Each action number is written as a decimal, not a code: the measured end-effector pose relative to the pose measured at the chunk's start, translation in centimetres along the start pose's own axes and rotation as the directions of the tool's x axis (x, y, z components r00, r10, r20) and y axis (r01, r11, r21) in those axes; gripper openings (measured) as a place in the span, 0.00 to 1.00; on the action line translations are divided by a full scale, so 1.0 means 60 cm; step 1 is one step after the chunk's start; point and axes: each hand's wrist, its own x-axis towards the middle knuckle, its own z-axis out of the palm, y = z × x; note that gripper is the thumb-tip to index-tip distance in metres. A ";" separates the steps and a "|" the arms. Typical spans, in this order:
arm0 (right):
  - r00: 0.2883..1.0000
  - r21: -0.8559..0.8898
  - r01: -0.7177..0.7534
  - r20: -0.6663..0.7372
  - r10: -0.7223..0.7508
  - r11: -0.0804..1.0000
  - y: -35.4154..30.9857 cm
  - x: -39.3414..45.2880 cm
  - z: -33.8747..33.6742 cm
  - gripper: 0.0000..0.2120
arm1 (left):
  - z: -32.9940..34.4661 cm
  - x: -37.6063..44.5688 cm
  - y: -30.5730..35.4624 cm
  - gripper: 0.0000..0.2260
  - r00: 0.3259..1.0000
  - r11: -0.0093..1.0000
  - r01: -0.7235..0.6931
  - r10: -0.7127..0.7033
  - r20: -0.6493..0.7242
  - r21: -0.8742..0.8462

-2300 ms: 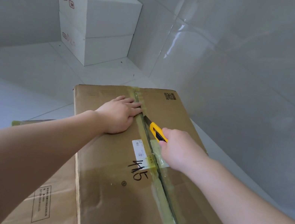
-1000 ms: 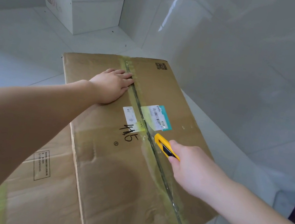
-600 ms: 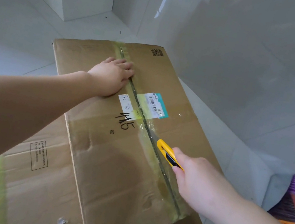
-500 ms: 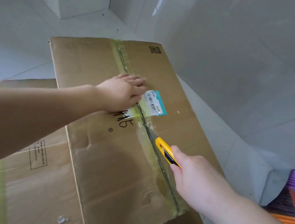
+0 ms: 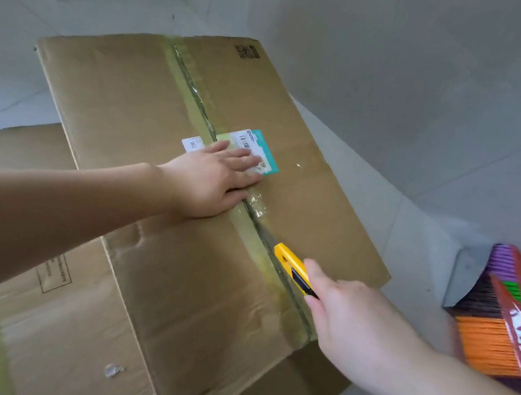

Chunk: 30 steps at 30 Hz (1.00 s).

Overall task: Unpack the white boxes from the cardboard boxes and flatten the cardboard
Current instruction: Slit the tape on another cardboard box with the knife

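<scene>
The cardboard box lies on the floor, over flattened cardboard. It's pinned by the left hand, fingers spread flat by the shipping label. A yellow box cutter is gripped in the right hand, on the taped seam. Blade's best kept shallow, so the white boxes probably inside aren't scratched.

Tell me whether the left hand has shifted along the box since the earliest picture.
Yes. The left hand has slid down the taped seam toward the person, from near the far edge to the shipping label, which its fingers now cover.
</scene>
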 end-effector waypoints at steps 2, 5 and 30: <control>1.000 -0.008 -0.006 0.020 0.006 1.000 0.001 -0.010 0.010 0.23 | 0.007 -0.002 0.008 0.31 0.999 1.000 -0.019 0.019 0.027 -0.009; 0.999 -0.036 -0.011 0.041 0.012 0.999 0.003 -0.028 0.026 0.24 | 0.008 0.001 0.003 0.32 1.000 1.000 -0.005 0.005 0.027 -0.014; 0.999 -0.062 -0.013 -0.031 0.012 0.998 0.028 -0.052 0.070 0.27 | 0.012 0.041 0.016 0.25 0.983 0.987 -0.119 0.132 0.130 -0.103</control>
